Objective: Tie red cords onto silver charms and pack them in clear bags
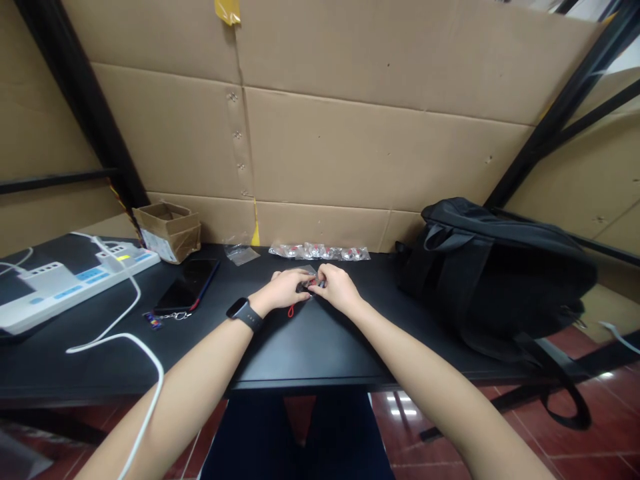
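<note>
Open black bench (310, 347) lies bare in front of the left hand (283, 290) and right hand (337, 287), giving clear passage back toward the near edge. To the right, a bulky black backpack (495, 273) blocks that end of the bench. Behind the hands, a row of small clear packets (320, 252) lines the cardboard wall (375, 153), closing the far side. On the left, a phone (187, 285), keychain (163, 319), white cable (125, 333), power strip (65, 287) and small cardboard box (167, 230) crowd the way, with narrow gaps between them.
</note>
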{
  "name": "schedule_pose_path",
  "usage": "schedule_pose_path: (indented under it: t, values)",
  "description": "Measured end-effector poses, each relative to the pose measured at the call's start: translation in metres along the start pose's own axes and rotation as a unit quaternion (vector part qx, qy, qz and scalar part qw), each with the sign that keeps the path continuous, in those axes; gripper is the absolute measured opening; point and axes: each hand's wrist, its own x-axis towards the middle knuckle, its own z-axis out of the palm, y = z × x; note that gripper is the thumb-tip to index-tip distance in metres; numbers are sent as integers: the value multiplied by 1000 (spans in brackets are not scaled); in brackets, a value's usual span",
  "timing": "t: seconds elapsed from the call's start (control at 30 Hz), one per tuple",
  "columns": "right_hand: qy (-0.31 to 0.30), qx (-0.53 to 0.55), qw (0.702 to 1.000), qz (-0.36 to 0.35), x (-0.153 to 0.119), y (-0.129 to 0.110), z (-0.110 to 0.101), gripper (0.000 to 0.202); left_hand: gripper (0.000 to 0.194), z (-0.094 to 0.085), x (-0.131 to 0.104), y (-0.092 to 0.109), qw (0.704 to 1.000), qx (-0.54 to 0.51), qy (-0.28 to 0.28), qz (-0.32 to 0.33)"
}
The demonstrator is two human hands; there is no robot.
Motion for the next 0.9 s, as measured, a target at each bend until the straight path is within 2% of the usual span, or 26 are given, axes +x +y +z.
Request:
schedule_pose_path:
  t: [0.2,0.33,0.47,0.6,0.9]
  values:
    - [14,-52,997,53,4,-3,3,36,56,0,0,2,999,-30,7,14]
    - [-4,-25,999,31,4,2,0,35,73,3,-1,-1,997,4,23,-68]
    - [-13,15,1000,3,1,7,-7,26,73,2,-2,-6,994,23,-17,-102]
    - [-7,8,1000,11,-1,7,-8,23,74,0,-4,-3,993,30,-44,-102]
    - [6,-92,994,62,2,-9,2,19,71,-4,-6,10,997,30,-51,-58]
